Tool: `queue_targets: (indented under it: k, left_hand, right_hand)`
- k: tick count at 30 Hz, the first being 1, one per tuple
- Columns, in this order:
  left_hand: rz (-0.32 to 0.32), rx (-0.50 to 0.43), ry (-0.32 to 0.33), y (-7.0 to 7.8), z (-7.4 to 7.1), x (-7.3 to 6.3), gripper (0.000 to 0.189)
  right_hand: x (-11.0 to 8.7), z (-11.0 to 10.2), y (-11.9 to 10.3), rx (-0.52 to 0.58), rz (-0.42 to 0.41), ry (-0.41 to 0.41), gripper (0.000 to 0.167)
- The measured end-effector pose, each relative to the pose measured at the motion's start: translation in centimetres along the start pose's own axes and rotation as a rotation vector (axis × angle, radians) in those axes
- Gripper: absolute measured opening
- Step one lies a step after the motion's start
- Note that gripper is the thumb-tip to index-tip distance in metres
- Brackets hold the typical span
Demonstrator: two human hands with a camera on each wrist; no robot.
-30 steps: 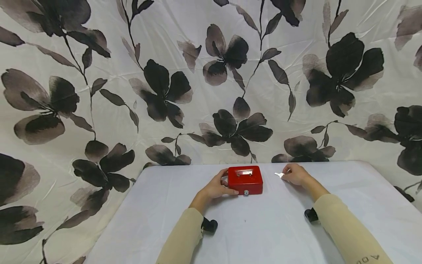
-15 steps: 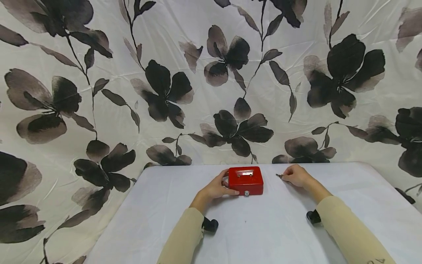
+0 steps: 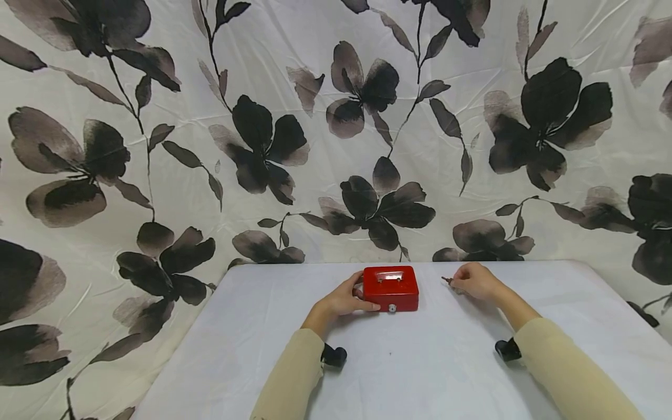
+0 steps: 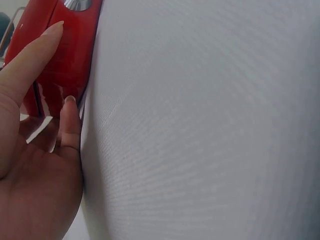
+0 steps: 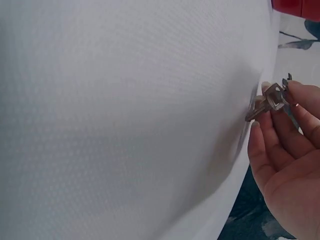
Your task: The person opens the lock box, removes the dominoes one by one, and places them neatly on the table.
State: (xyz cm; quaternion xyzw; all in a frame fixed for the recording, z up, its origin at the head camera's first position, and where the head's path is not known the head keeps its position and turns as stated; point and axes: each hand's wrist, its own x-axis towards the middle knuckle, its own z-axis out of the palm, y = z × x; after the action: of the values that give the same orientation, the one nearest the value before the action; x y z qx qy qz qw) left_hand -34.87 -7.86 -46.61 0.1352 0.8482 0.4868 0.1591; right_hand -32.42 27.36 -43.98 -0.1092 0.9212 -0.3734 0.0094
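A small red cash box (image 3: 391, 288) with a metal handle on its lid and a silver lock (image 3: 392, 307) low on its front sits near the table's far edge. My left hand (image 3: 342, 299) grips its left end, the thumb (image 4: 37, 57) along the front beside the lock and the other fingers around the side. To the right of the box, my right hand (image 3: 476, 282) pinches small metal keys (image 5: 270, 101) between thumb and fingertips, close above the cloth. One key points down toward the table in the right wrist view.
A white cloth (image 3: 420, 361) covers the table. Behind its far edge hangs a white curtain (image 3: 304, 233) printed with dark flowers. Black wrist cameras (image 3: 333, 356) show under both sleeves.
The right hand has shifted slightly to the right, and the keys have turned from flat and bright to narrow and dark. The left hand and the cash box have stayed put.
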Motion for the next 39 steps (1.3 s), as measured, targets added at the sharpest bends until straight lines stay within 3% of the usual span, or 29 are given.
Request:
queue_targets:
  k: [16,26,39]
  left_hand:
    - [-0.017,-0.01,-0.014,-0.1,0.0,0.0,0.099]
    - [0.004,-0.025,-0.032,0.0,-0.3,0.2,0.097]
    - [-0.02,-0.032,-0.025,0.2,-0.4,-0.2,0.099]
  right_hand:
    - [-1.0,0.3,-1.5,0.127,0.008,-0.001,0.01]
    - [-1.4,0.4,-1.7,0.121,-0.048,0.007,0.008]
    - [-2.1,0.4,-2.4,0.111,-0.063,0.004,0.01]
